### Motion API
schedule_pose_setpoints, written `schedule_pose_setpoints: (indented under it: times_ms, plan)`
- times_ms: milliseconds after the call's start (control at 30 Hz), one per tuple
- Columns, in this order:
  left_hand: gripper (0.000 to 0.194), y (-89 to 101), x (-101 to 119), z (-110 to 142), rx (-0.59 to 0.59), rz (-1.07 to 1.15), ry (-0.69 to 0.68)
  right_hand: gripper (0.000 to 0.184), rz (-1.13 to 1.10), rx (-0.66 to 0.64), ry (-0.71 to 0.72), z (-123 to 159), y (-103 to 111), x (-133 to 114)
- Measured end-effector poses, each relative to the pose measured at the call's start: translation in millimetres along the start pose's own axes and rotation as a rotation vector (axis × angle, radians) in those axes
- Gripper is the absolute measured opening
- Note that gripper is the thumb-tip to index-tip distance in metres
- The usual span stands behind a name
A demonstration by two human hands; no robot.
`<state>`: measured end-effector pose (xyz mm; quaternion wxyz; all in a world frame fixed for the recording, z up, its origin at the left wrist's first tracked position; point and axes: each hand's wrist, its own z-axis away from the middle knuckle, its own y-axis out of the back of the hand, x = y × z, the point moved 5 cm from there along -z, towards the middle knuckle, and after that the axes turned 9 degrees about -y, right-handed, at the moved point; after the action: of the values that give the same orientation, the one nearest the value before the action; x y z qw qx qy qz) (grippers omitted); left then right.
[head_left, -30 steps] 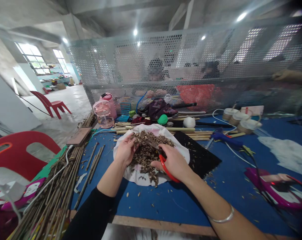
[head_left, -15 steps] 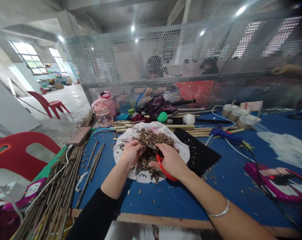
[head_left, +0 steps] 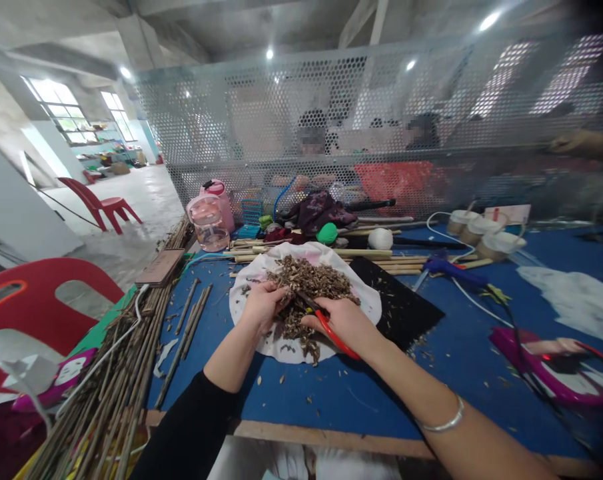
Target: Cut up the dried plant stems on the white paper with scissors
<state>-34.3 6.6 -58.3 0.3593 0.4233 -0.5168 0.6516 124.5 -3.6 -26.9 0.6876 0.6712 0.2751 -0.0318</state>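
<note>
A pile of dried brown plant pieces (head_left: 321, 279) lies on a round white cloth (head_left: 368, 308) with a pinkish tint. At the pile's left side, my left hand (head_left: 262, 308) has its fingers pinched together on a small dried brown piece, mostly hidden by the fingertips. My right hand (head_left: 348, 325) grips red-handled scissors (head_left: 337, 339) over the middle of the pile. Their dark blades point left toward my left fingertips, and I cannot make out how far apart they are.
Left of the cloth lie short sticks (head_left: 194, 327) and a long bundle of thin stalks (head_left: 126, 360). A black sheet (head_left: 406, 300) and a blue glue gun (head_left: 451, 268) lie to the right. Behind stand yarn balls (head_left: 380, 239), a clear jug (head_left: 208, 223) and a perforated metal screen (head_left: 261, 120).
The scissors have turned a little and their blades have drawn slightly back from my left fingertips. My left hand stays pinched at the pile. The whole view has shifted slightly.
</note>
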Motion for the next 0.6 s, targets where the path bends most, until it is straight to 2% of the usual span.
schedule_pose_setpoints:
  times_ms: [133,267,333,467,533,600]
  plan:
    - [0.008,6.8,5.9,-2.7,0.007,-0.344,-0.124,0.044,-0.078,-0.028,0.043,-1.9,-4.6,3.7]
    - [0.019,14.1,26.4,-9.7,0.003,-0.756,-0.282,0.042,-0.149,-0.098,0.076,-0.8,-1.8,5.4]
    - [0.021,14.9,38.6,-16.8,-0.025,-0.964,-0.304,0.039,-0.166,-0.122,0.070,-0.7,2.0,6.2]
    - [0.032,4.9,54.9,-38.1,-0.199,-1.475,-0.292,0.039,-0.207,-0.084,0.073,-2.5,10.4,8.0]
    - [0.039,1.8,58.7,-51.3,-0.198,-1.682,-0.280,0.041,-0.231,-0.038,0.060,-3.7,13.3,10.6]
    - [0.040,1.3,58.8,-65.3,-0.166,-1.775,-0.269,0.045,-0.263,0.027,0.039,-4.6,16.4,14.0]
